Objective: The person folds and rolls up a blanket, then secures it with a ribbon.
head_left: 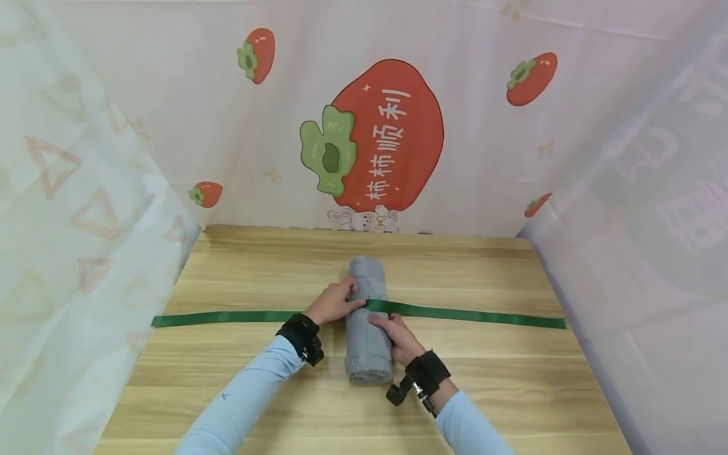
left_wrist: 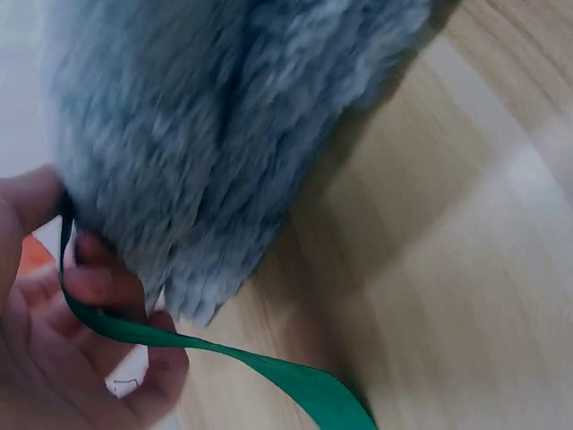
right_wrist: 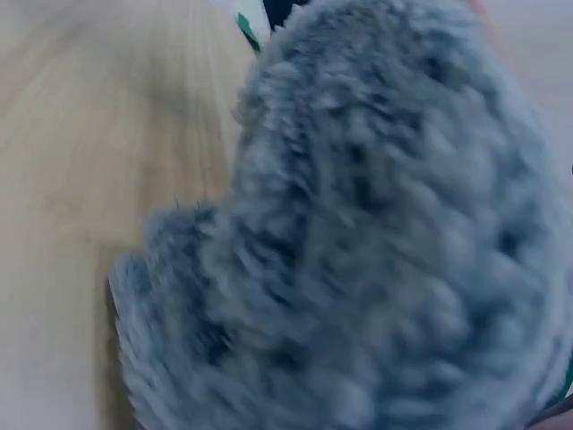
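Because the grey plush roll (head_left: 367,355) could turn, the right hand (head_left: 404,342) grips its side, I judge to steady it; the left hand (head_left: 332,303) pinches the green ribbon (head_left: 478,314) against it. Roll lies between both hands, ribbon running out past each.

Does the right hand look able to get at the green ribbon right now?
Likely yes: the right hand holds the grey roll close beside the green ribbon, with nothing visible between them.
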A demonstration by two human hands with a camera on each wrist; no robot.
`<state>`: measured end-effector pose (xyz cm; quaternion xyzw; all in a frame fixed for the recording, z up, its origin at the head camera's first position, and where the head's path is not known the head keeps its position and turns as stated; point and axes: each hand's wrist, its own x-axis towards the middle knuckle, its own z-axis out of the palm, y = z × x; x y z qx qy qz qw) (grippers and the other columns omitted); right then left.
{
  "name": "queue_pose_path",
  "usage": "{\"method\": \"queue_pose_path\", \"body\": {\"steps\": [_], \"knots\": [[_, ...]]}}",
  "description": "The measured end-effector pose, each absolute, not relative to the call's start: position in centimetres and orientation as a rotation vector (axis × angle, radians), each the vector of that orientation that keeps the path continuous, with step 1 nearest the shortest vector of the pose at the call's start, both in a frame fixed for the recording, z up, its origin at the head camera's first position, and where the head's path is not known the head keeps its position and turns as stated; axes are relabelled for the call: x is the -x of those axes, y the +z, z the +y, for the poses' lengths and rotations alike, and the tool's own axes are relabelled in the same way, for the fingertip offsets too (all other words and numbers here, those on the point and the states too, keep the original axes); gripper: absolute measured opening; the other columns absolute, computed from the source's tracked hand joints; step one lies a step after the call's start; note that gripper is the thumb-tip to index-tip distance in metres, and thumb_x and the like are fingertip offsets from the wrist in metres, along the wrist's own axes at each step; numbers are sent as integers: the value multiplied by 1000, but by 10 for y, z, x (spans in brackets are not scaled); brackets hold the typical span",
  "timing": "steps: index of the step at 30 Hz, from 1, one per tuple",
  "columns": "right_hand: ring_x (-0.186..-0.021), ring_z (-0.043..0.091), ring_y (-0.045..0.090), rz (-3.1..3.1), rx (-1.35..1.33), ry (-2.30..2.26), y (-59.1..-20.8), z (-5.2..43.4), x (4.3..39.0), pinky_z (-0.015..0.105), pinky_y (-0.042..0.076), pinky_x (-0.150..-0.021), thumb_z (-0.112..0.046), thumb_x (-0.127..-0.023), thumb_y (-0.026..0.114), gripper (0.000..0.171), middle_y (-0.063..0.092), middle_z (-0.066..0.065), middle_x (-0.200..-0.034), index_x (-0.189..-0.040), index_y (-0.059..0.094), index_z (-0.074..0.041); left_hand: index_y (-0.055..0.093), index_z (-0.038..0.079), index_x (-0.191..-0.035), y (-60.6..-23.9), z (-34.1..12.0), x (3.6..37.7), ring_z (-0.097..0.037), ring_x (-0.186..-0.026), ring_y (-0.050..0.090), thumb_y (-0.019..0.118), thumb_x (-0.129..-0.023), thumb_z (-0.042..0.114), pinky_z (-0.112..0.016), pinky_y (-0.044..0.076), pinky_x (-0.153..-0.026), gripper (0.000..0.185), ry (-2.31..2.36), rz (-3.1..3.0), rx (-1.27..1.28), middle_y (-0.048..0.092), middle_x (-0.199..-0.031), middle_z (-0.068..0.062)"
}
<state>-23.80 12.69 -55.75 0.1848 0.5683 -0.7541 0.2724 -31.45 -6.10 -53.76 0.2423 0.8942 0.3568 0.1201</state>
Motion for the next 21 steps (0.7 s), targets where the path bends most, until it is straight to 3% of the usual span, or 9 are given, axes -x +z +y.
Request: {"method": "queue_pose_path", "body": {"steps": [7, 14, 21], "knots": [[-126, 32, 50, 1447, -287, -1959, -559, 152, 215, 45, 43, -104, -25, -98, 61, 79, 37, 23, -148, -157, 12, -10, 62, 10, -84, -533, -61, 325, -10, -68, 49, 63, -98, 17, -24, 41, -66, 17, 1106, 2522, -875, 60, -79, -1], [-125, 29, 51, 1486, -25, -1672, -549, 209, 174, 43, 45, -100, -22, -95, 63, 82, 43, 21, -146, -158, 12, -3, 62, 10, -87, -536, -60, 336, -9, -65, 48, 59, -101, 18, -24, 40, -63, 16, 1135, 2448, -791, 58, -79, 2], [-140, 26, 38, 1482, 260, -1602, -532, 256, 146, 43, 37, -112, -13, -98, 59, 85, 28, 21, -158, -160, 1, -6, 66, 5, -91, -545, -69, 333, -10, -61, 49, 57, -101, 17, -25, 42, -60, 18, 1080, 2423, -745, 65, -82, -4]]}}
